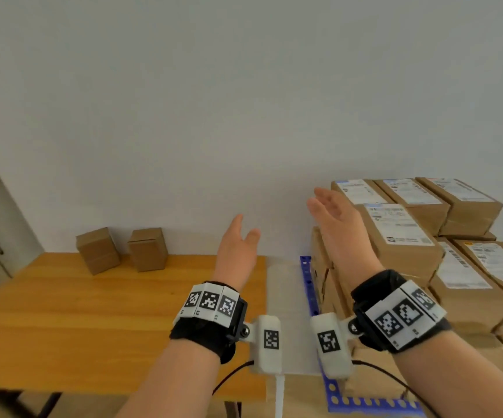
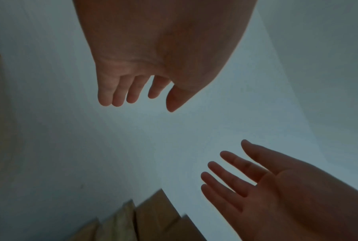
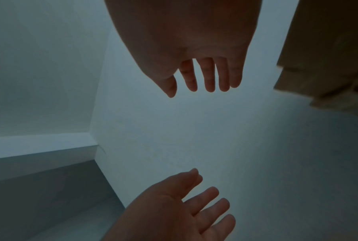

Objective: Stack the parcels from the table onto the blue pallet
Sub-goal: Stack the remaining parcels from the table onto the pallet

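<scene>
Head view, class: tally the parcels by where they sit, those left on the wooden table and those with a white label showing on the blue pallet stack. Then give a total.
Plain parcels on the table: 2, first, second
Labelled parcels visible on the pallet stack: 6, such as this one
Total: 8

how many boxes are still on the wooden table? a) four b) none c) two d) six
c: only two small plain boxes, one beside the other, stand at the back of the wooden table; both the left hand and right hand are empty.
</scene>
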`<state>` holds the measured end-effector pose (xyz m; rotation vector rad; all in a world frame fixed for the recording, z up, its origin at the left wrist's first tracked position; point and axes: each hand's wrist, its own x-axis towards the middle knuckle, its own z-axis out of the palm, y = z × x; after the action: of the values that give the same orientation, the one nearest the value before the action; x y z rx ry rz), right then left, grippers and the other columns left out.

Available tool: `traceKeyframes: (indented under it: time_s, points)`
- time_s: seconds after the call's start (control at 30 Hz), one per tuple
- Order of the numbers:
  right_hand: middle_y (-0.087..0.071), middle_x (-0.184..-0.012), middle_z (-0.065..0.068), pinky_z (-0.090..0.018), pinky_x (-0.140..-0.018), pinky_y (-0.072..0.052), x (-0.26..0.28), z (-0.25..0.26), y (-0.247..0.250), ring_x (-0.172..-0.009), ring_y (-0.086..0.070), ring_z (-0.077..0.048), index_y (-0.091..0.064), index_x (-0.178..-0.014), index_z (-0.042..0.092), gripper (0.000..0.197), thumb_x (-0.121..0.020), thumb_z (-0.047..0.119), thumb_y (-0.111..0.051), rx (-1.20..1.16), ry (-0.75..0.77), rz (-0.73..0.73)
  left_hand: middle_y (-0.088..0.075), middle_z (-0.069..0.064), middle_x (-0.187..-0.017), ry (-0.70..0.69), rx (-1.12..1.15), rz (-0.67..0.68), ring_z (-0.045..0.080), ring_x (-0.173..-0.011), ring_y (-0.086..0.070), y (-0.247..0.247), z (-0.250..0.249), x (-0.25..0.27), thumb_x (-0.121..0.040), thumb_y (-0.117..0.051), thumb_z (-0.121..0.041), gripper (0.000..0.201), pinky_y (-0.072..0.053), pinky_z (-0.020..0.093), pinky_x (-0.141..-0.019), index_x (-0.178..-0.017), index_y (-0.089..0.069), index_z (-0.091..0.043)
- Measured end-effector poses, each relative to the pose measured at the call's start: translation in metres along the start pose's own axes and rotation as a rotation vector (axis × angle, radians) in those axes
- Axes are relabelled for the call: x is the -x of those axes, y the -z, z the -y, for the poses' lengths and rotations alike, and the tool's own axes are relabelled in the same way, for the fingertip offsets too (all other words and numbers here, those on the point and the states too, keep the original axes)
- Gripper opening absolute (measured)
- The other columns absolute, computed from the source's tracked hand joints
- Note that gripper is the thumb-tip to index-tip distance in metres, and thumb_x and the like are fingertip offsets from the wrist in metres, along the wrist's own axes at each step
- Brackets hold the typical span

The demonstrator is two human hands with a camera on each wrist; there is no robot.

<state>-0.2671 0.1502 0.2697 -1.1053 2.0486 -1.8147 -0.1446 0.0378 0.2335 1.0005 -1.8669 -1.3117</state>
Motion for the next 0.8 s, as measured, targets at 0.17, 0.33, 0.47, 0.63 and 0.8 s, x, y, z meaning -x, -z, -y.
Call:
traceKeyframes:
  time_s: [0.17,0.33,0.47,0.63,0.8]
  points:
    - [-0.053,-0.138,0.004,-0.025,-0.097,-0.037,0.003,0.006,-0.101,-0.126,-0.049,-0.012,-0.048,-0.141,0.022,0.044,-0.100,0.036,-0.052,-0.025,-0.036,0.141,-0.026,-0.005,-0.158,0.084,-0.016,-0.082,0.016,-0.143,-0.029,0.095,0.045,-0.008,-0.102,-0.042,-0.029,0.055,-0.027,0.038,-0.115,-0.153,-0.022,-0.028]
    - [-0.051,-0.139,0.005,-0.028,-0.094,-0.039,0.010,0.011,-0.208,-0.124,-0.048,-0.012,-0.047,-0.142,0.024,0.044,-0.100,0.037,-0.051,-0.044,-0.092,0.245,-0.026,-0.005,-0.158,0.172,-0.064,-0.162,0.016,-0.139,-0.034,0.188,0.094,-0.015,-0.102,-0.042,-0.031,0.055,-0.033,0.038,-0.112,-0.153,-0.023,-0.029]
    - [-0.051,-0.138,0.006,-0.028,-0.092,-0.039,0.021,0.007,-0.279,-0.119,-0.047,-0.010,-0.046,-0.142,0.026,0.044,-0.100,0.037,-0.051,-0.030,-0.169,0.310,-0.025,-0.005,-0.158,0.255,-0.117,-0.174,0.019,-0.143,-0.028,0.249,0.130,-0.014,-0.103,-0.041,-0.032,0.054,-0.029,0.041,-0.115,-0.153,-0.023,-0.029]
    - [-0.052,-0.137,0.005,-0.026,-0.088,-0.038,0.030,-0.005,-0.346,-0.117,-0.048,-0.009,-0.046,-0.143,0.025,0.045,-0.100,0.038,-0.051,-0.006,-0.242,0.366,-0.026,-0.005,-0.158,0.321,-0.171,-0.161,0.019,-0.143,-0.029,0.298,0.169,-0.024,-0.103,-0.041,-0.035,0.054,-0.029,0.043,-0.115,-0.153,-0.023,-0.030]
    - [-0.052,-0.138,0.004,-0.022,-0.080,-0.040,0.019,-0.023,-0.386,-0.112,-0.049,-0.010,-0.046,-0.143,0.022,0.045,-0.100,0.035,-0.052,0.034,-0.294,0.399,-0.028,-0.005,-0.158,0.362,-0.163,-0.148,0.019,-0.143,-0.030,0.319,0.196,-0.051,-0.103,-0.041,-0.035,0.054,-0.030,0.043,-0.115,-0.153,-0.023,-0.030]
